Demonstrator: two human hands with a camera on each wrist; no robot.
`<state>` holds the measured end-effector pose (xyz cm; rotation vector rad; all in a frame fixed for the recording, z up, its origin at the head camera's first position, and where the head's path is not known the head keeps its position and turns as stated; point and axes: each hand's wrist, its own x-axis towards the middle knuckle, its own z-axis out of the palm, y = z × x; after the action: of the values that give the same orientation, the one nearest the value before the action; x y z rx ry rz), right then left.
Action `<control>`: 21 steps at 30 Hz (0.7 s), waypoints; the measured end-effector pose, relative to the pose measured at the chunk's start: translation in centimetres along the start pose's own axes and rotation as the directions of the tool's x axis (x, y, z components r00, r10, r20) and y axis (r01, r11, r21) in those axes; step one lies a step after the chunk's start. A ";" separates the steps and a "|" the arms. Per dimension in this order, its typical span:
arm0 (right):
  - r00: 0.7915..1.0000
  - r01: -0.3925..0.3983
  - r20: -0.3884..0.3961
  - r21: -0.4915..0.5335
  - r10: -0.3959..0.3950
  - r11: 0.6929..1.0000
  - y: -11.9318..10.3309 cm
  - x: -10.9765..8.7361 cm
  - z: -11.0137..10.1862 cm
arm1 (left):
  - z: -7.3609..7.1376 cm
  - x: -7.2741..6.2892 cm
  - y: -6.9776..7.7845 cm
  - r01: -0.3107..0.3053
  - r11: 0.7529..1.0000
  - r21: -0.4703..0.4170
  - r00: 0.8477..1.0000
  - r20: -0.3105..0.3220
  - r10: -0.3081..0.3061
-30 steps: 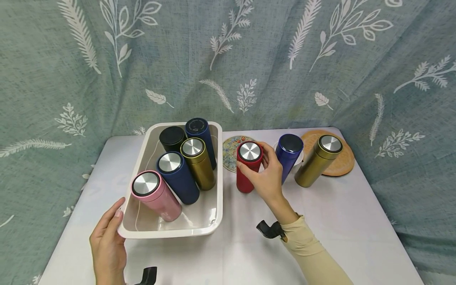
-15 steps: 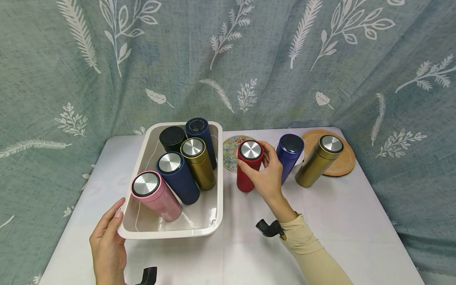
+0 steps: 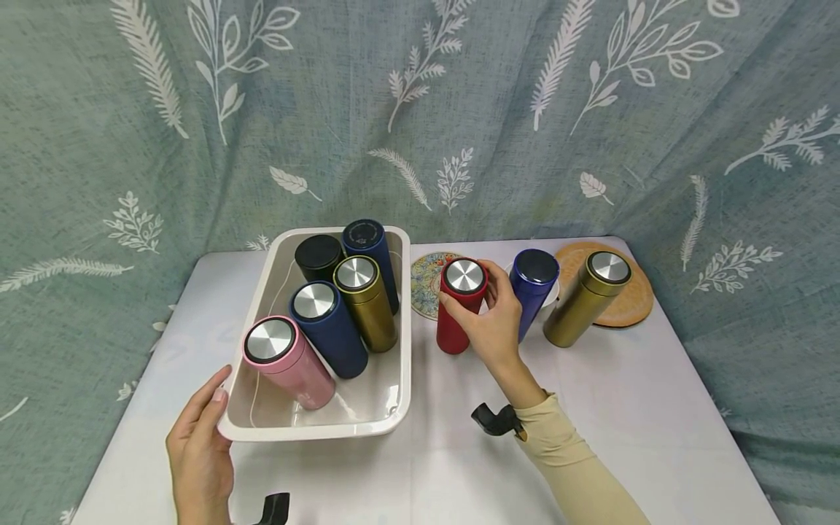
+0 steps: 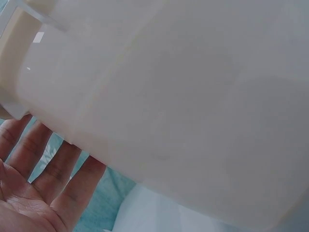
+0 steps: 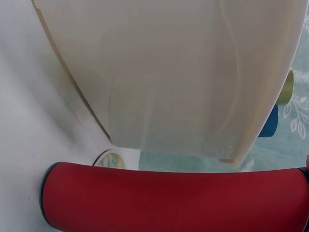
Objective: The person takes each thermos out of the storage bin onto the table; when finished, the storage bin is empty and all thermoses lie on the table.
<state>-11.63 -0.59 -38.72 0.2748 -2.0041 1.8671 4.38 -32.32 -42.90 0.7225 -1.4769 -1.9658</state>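
Note:
In the head view, my right hand (image 3: 494, 321) grips a red thermos bottle (image 3: 453, 328) near its silver-topped lid, thumb on one side and fingers behind. The same red bottle (image 5: 174, 200) spans the bottom of the right wrist view. My left hand (image 3: 202, 445) touches the front left corner of a white plastic bin (image 3: 321, 430). The left wrist view shows the fingers (image 4: 77, 186) stretched out along the bin's outer wall (image 4: 183, 106). Inside the bin are a pink bottle (image 3: 302, 372), a navy bottle (image 3: 335, 335), a gold bottle (image 3: 374, 313) and others.
Right of the red bottle stand a shiny blue bottle (image 3: 530, 299) and another gold bottle (image 3: 577, 310). Behind them lie an orange round mat (image 3: 630, 302), a white dish (image 3: 553, 294) partly hidden, and a patterned round mat (image 3: 425, 281). A leaf-print curtain (image 3: 341, 146) backs the table.
The red bottle's top has shifted slightly to the right in my right hand's grip. My left hand stays on the bin, and the other bottles have not moved.

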 end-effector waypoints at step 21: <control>1.000 -0.010 0.005 -0.012 0.010 1.000 1.4 0.2 0.1 | -0.1 0.0 0.1 0.001 1.000 -0.009 1.000 0.009 -0.001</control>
<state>-12.42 -0.57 -39.95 0.2667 -2.0226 1.8624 4.44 -32.39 -42.82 0.7121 -1.4721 -1.9779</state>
